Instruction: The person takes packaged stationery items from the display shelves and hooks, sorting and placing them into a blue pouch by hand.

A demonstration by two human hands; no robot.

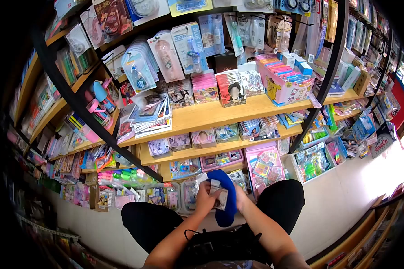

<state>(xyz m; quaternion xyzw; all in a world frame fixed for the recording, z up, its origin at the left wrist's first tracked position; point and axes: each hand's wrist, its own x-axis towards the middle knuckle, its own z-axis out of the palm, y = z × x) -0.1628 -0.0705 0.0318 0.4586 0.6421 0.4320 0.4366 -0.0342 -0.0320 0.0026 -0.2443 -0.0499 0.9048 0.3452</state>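
Between my knees, my left hand [204, 197] is closed around a small printed packet [221, 198] with a picture on its front. My right hand [241, 197] grips a bright blue cloth [229, 193], which hangs in a long curved fold behind and beside the packet. The blue cloth hides part of my right fingers. Just beyond both hands stands a clear plastic bin [188, 197] of small packaged goods, partly covered by my hands and the cloth.
Ahead is a wooden shelf [188, 119] with boxes of card packs and a pile of loose cards [150, 114]. A yellow-and-pink box [278, 89] holds colourful packets. Black metal posts [327, 58] rise on both sides. A pink tray [262, 154] and a white bin [312, 168] sit low.
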